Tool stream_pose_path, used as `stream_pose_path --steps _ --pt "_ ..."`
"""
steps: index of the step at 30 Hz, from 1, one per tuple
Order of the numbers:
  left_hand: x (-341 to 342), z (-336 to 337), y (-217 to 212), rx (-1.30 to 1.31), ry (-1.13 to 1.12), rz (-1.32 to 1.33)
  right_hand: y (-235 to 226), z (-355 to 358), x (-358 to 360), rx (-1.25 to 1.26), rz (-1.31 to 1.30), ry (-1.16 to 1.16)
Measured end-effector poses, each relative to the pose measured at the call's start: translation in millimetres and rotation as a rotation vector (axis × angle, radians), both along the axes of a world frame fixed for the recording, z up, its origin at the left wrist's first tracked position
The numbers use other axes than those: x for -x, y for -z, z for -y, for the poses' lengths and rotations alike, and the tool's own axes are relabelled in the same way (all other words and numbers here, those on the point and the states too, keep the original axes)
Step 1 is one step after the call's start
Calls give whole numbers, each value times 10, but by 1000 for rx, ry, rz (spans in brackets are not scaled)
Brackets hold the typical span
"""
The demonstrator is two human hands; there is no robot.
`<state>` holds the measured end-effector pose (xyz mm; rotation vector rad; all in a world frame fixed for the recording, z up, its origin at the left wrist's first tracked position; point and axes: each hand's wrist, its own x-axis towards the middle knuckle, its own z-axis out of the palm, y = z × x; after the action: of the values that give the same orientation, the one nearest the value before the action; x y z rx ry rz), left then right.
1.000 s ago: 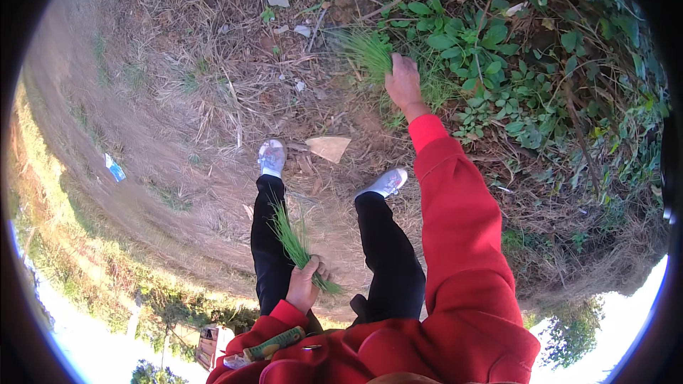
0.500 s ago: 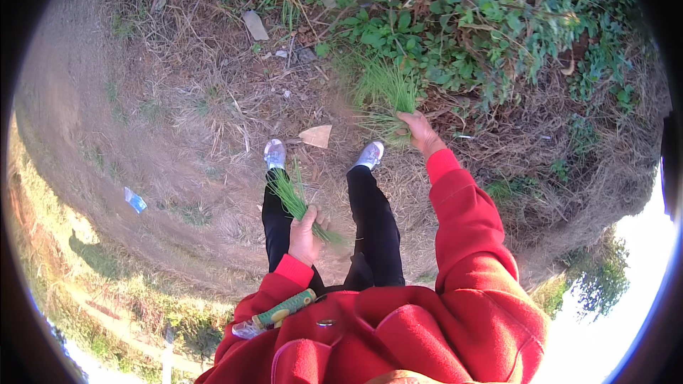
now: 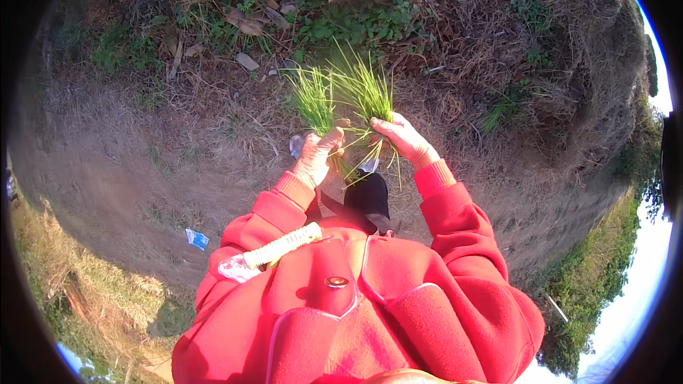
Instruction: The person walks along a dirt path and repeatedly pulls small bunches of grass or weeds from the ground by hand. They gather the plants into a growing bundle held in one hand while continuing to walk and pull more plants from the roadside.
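Observation:
In front of my body, my left hand (image 3: 318, 156) is closed round a bunch of thin green grass blades (image 3: 313, 98), their tips pointing away from me. Close beside it, my right hand (image 3: 405, 139) grips a second bunch of grass (image 3: 366, 91), with stem ends and loose blades hanging below the fingers. The two bunches stand almost side by side, and their tips nearly meet. Across the crook of my left arm lies a ridged pale green handle (image 3: 281, 245) with clear plastic at one end; what it belongs to is hidden.
Leafy green plants (image 3: 356, 18) and dry stalks cover the bank ahead. Flat stone pieces (image 3: 247, 62) lie at its foot. Dry bare ground (image 3: 142, 163) stretches left, with a blue and white wrapper (image 3: 196, 239) on it. My shoes show partly beneath the hands.
My right hand has come back from the plants on the right, bringing its grass bunch inward. My left hand has risen and moved forward with its bunch, so both hands are now close together.

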<state>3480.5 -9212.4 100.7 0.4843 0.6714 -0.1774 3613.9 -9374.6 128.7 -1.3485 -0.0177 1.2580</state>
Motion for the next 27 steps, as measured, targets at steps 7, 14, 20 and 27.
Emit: stream_pose_path --steps 7,14,20,27 --pt "-183 637 -500 -190 363 53 -472 926 363 25 139 -105" --pt "-25 2036 -920 -345 637 314 -634 2444 1036 8 144 -226" --pt "294 3419 -1033 -633 839 501 -205 3873 1906 234 498 -8" --pt "441 4267 -872 -1186 1304 674 -321 4989 2807 -146 256 742"
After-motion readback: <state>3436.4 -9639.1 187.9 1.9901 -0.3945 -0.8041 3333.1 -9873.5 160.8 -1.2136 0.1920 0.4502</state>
